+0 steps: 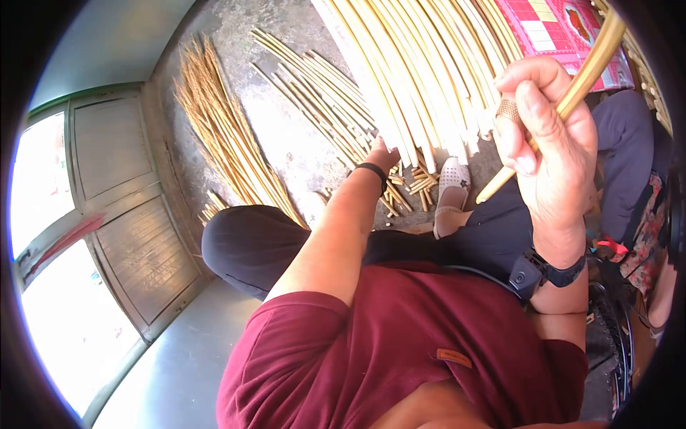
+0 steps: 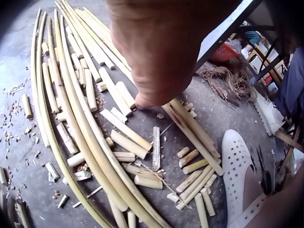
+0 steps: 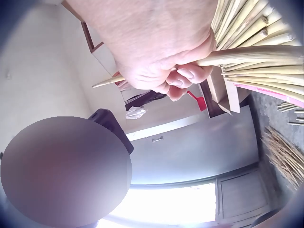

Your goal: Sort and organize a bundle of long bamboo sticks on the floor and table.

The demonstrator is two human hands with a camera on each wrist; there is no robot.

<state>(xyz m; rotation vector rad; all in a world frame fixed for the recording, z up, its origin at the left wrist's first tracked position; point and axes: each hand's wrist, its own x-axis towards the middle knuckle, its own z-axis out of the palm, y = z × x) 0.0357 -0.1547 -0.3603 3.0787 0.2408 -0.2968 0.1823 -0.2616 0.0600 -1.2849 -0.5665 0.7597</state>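
My raised right hand [image 1: 550,136] grips a pale yellow stalk [image 1: 594,57], its fingers curled round it; a narrow end sticks out below the fist. In the right wrist view the stalk [image 3: 256,56] passes through the curled fingers of that hand [image 3: 166,52]. Down by the floor, my left hand [image 1: 384,155] is among stalk ends and short cut pieces [image 1: 423,180]. In the left wrist view two thicker stalks [image 2: 192,130] come out from under this hand [image 2: 156,57]; its fingers are mostly hidden, so their hold is unclear.
Long peeled stalks [image 1: 429,71] lie in a row beside a pink patterned surface [image 1: 550,28]. A bundle with brown bushy tops [image 1: 214,107] lies on the floor at left. A white perforated shoe [image 2: 236,166] stands beside the cut pieces. Another person's dark-clothed leg [image 1: 622,143] is at right.
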